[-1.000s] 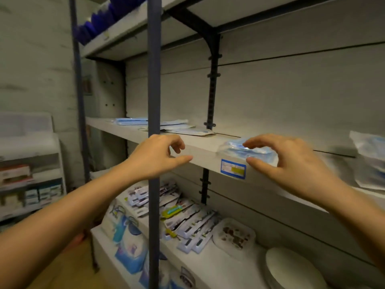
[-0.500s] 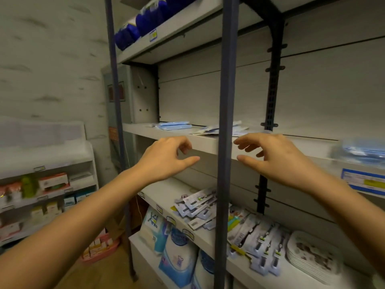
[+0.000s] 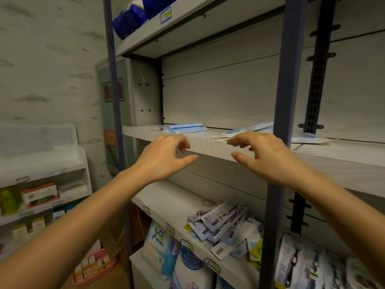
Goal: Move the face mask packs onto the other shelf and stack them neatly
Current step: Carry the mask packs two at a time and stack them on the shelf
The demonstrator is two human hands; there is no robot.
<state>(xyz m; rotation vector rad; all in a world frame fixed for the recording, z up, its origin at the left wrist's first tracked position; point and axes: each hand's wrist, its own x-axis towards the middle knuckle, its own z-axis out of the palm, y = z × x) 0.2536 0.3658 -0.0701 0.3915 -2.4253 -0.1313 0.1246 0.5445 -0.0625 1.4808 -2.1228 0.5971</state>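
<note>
Standing btwn right hand (image 3: 268, 155) & mask packs (image 3: 250, 130): upright post (image 3: 281, 122).

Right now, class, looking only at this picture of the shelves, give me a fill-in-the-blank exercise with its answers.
1. Both hands, left hand and right hand, are ____ of any pack.
2. The stacked face mask packs are coloured ____.
3. The packs lie on the shelf ____ the hands.
4. The grey upright post passes in front of the ____ forearm.

Answers: empty; blue; behind; right

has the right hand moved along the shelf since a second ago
Yes. The right hand let go of the pack by the blue shelf label and now hovers empty, further left, near the loose mask packs on the middle shelf.
</note>
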